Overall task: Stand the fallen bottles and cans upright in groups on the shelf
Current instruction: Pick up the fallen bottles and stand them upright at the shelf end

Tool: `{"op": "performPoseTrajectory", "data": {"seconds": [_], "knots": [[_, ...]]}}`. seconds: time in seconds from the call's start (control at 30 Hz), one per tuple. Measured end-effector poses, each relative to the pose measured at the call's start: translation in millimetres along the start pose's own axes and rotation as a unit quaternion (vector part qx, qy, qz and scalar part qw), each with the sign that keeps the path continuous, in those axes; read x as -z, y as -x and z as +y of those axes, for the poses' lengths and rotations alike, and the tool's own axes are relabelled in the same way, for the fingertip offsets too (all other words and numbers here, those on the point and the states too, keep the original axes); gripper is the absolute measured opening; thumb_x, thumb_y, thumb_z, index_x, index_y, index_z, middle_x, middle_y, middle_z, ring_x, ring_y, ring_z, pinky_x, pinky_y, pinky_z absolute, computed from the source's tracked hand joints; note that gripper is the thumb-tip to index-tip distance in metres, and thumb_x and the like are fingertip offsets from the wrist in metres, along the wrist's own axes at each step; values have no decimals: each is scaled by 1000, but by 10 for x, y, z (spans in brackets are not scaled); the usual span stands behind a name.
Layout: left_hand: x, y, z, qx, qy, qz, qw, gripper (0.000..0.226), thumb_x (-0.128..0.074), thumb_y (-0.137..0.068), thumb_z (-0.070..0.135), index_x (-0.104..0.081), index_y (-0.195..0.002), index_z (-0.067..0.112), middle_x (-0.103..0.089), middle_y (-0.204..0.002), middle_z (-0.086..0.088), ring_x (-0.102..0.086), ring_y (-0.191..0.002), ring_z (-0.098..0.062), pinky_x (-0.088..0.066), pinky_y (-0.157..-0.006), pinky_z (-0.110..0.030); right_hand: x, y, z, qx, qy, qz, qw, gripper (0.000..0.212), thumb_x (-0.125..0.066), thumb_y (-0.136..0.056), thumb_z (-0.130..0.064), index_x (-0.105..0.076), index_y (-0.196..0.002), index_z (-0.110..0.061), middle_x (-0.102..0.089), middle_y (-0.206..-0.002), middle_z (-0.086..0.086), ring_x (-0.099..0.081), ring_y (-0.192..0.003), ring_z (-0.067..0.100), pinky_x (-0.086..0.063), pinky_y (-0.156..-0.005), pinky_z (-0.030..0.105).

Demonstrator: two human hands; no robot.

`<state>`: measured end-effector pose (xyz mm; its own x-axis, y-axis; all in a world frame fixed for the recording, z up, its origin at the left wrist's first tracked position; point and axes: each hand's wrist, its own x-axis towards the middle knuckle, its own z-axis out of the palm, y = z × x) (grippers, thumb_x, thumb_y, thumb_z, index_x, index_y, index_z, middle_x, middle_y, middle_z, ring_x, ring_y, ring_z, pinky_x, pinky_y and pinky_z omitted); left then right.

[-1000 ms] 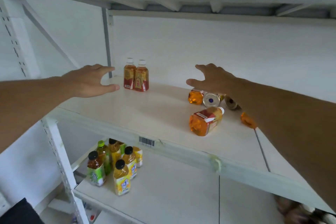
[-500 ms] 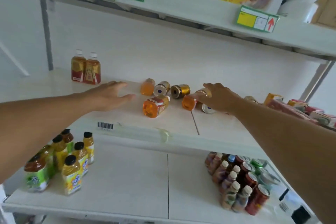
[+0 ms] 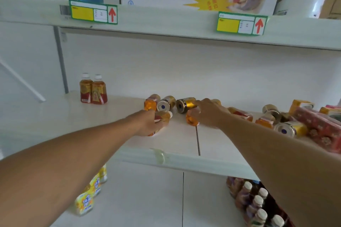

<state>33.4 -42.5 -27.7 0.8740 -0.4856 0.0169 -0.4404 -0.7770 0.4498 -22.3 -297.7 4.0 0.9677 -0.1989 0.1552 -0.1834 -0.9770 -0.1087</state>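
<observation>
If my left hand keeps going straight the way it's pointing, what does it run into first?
The left hand already grips a fallen orange bottle. Straight beyond, it would probably meet the lying can with the blue-dotted end first, though depth is unclear.

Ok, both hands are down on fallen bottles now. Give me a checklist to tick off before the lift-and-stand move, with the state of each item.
1. Left hand has hold of a fallen bottle: ok, fingers curl over it.
2. Right hand has hold of a second fallen bottle: cannot tell, the hand covers most of it.
3. Standing group to join: ok, two upright bottles stand at the shelf's left back.
4. Free space beside that group: ok, bare shelf lies between it and the pile.
5. Neighbours that could roll: not ok, a gold can lies right against the right hand.
6. Caps on: cannot tell for the right-hand bottle.
</observation>
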Motion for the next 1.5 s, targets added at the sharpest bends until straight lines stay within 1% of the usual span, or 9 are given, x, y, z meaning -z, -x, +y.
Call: {"op": "performPoseTrajectory", "data": {"seconds": [0.17, 0.53, 0.77, 0.87, 1.0, 1.2, 1.27, 1.37, 1.5], "knots": [[100, -2, -62, 36, -103, 4, 994, 63, -46, -104, 68, -66, -133, 16, -74, -127, -8, -69, -118, -31, -55, -104, -42, -229, -305, -133, -9, 51, 45, 998, 50, -36, -99, -53, -70, -121, -24, -63, -122, 8, -53, -120, 32, -40, -82, 41], [484, 278, -702, 106, -146, 13, 984, 52, -57, -102, 62, -61, -125, 16, -69, -112, -5, -67, -101, -25, -54, -90, -39, -248, -116, -388, 36, 34, 74, 996, 8, -66, -82, -18, -58, -81, -20, -58, -100, 6, -60, -105, 34, -44, -71, 36], [666, 327, -765, 134, -166, -4, 977, 53, -67, -99, 57, -68, -115, 7, -72, -101, -10, -66, -85, -24, -46, -67, -33, -128, 124, -319, -4, 85, -13, 996, 35, -68, -86, -42, -64, -105, -14, -54, -94, 3, -57, -94, 29, -42, -71, 36], [662, 349, -761, 135, -166, 6, 977, 53, -70, -96, 57, -67, -117, 8, -72, -101, -9, -68, -86, -23, -48, -67, -32, -175, 251, -376, -37, 100, -8, 994, 35, -62, -95, -41, -64, -119, -16, -57, -110, 6, -62, -111, 33, -44, -71, 39], [660, 410, -848, 125, -150, 23, 981, 52, -68, -97, 58, -67, -111, 8, -71, -94, -9, -67, -81, -23, -47, -65, -33, -137, 333, -456, -38, 114, -19, 993, 29, -52, -99, -27, -64, -120, -11, -43, -85, 1, -62, -105, 30, -45, -70, 36], [891, 599, -1224, 120, 101, 117, 981, 44, -71, -98, 45, -63, -126, 12, -74, -110, -10, -72, -98, -25, -60, -85, -39, 44, 320, -648, -35, -159, 33, 986, 24, -62, -99, -37, -60, -87, -16, -64, -81, 4, -62, -75, 22, -46, -63, 32], [1065, 705, -1358, 94, 175, 162, 967, 43, -77, -94, 41, -67, -130, 18, -76, -118, -7, -74, -107, -25, -60, -99, -45, 111, 290, -776, -12, -287, 60, 956, 24, -70, -95, -37, -65, -93, -13, -69, -88, 5, -66, -83, 25, -51, -68, 35], [1284, 872, -1558, 68, 261, 220, 937, 38, -81, -93, 36, -72, -128, 24, -81, -114, 0, -78, -99, -16, -60, -88, -33, 187, 224, -1040, 5, -468, 61, 882, 26, -76, -95, -22, -68, -114, -7, -74, -110, 14, -74, -102, 32, -61, -93, 49], [1430, 1065, -1899, 83, 299, 259, 915, 47, -79, -95, 36, -68, -136, 15, -80, -118, -4, -79, -103, -21, -60, -102, -45, 101, 140, -1449, 3, -563, 67, 824, 31, -75, -98, -11, -65, -126, -6, -79, -100, 7, -79, -90, 21, -65, -80, 41]]}}
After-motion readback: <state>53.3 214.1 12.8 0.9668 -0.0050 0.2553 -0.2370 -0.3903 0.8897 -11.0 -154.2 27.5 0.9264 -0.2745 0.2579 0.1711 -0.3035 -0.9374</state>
